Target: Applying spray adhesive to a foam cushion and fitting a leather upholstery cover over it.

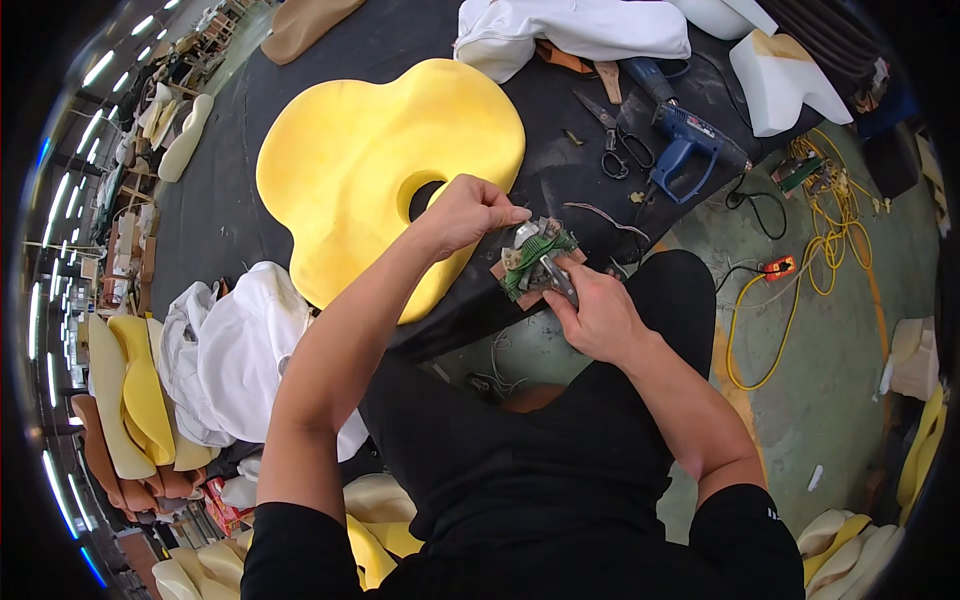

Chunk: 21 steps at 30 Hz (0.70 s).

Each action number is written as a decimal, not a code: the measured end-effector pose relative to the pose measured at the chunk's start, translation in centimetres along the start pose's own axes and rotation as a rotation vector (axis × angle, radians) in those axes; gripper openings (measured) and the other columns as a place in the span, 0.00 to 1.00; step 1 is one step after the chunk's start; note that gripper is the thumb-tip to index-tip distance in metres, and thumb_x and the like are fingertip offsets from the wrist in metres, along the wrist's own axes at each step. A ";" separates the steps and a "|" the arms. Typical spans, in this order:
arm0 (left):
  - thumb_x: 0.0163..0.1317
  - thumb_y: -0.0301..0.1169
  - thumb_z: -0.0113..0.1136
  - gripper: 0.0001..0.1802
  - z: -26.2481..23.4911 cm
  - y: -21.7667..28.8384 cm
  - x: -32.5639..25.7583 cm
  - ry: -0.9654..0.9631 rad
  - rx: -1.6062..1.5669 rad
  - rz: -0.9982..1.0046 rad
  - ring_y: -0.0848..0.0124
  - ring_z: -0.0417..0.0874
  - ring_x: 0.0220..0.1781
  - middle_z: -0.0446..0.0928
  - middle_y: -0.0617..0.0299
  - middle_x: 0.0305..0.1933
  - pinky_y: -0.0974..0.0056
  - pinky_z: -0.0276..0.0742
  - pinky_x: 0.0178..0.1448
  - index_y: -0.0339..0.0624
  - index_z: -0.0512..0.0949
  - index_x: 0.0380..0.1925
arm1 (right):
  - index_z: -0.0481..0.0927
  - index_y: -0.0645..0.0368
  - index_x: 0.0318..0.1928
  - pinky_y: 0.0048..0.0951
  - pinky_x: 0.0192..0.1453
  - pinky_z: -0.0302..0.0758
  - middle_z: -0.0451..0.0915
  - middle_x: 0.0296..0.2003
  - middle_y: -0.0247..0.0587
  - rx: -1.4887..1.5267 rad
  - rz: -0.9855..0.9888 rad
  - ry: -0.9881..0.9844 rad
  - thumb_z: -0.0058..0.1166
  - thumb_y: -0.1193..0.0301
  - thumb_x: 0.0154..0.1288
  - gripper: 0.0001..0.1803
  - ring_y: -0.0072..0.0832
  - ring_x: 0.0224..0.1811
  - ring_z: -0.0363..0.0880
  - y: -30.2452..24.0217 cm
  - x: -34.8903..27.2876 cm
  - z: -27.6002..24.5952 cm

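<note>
My left hand (468, 212) is closed in a pinch, thumb and fingertips at the top edge of a green, ridged object (535, 258) with grey and brown bits; whatever is between the fingertips is too small to make out. My right hand (600, 310) wraps around a grey metal handle (558, 280) that lies against the green object, just above my lap. Beyond my left wrist, a yellow foam cushion (390, 160) with a lobed outline and a round hole rests on the black-covered table (215, 220).
A blue heat gun (690, 145) and black-handled scissors (615, 140) lie at the table's right side. White fabric covers (235, 350) are heaped on the left. White foam (780, 85) stands at the far right. A yellow cable (750, 370) trails over the green floor.
</note>
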<state>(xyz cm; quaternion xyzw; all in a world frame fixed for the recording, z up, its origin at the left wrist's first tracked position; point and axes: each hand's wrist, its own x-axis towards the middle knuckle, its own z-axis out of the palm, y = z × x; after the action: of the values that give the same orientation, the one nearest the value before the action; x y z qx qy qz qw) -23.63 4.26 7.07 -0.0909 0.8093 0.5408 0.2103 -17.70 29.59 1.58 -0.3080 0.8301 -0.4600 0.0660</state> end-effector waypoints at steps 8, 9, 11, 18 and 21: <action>0.68 0.28 0.74 0.08 -1.3 -2.0 -0.1 -0.111 -0.166 0.097 0.78 0.80 0.33 0.85 0.64 0.31 0.70 0.75 0.41 0.33 0.88 0.33 | 0.77 0.69 0.62 0.51 0.49 0.83 0.87 0.40 0.59 0.014 0.047 -0.045 0.61 0.70 0.71 0.23 0.58 0.43 0.87 -0.2 0.2 -0.3; 0.67 0.27 0.74 0.07 -1.4 -2.0 0.0 -0.109 -0.135 0.101 0.78 0.81 0.34 0.85 0.64 0.31 0.70 0.76 0.42 0.33 0.88 0.35 | 0.77 0.69 0.62 0.51 0.49 0.83 0.87 0.40 0.59 0.015 0.046 -0.047 0.61 0.70 0.71 0.23 0.58 0.43 0.87 -0.2 0.2 -0.3; 0.67 0.26 0.74 0.06 -1.4 -1.8 0.3 -0.104 -0.105 0.106 0.77 0.82 0.34 0.86 0.64 0.32 0.71 0.76 0.43 0.33 0.88 0.36 | 0.77 0.68 0.62 0.51 0.49 0.83 0.87 0.40 0.59 0.044 0.048 -0.026 0.60 0.71 0.71 0.23 0.58 0.43 0.87 -0.2 0.2 -0.3; 0.66 0.26 0.74 0.05 -1.5 -1.6 1.0 -0.144 -0.028 0.030 0.77 0.83 0.36 0.86 0.66 0.33 0.69 0.77 0.45 0.34 0.88 0.36 | 0.77 0.69 0.62 0.51 0.51 0.82 0.87 0.42 0.59 0.032 0.055 -0.037 0.60 0.71 0.71 0.23 0.57 0.44 0.87 0.0 0.0 0.1; 0.66 0.26 0.74 0.06 -1.3 -1.7 1.0 -0.127 0.007 0.050 0.77 0.83 0.36 0.86 0.65 0.32 0.69 0.77 0.45 0.34 0.88 0.36 | 0.76 0.69 0.62 0.50 0.51 0.82 0.87 0.44 0.60 0.014 0.033 -0.023 0.60 0.71 0.71 0.23 0.57 0.44 0.87 0.0 -0.2 0.1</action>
<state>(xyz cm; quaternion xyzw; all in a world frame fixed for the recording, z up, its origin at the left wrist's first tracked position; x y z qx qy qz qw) -24.24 2.46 5.63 -0.0355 0.7982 0.5478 0.2482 -17.54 29.65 1.53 -0.2989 0.8310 -0.4613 0.0855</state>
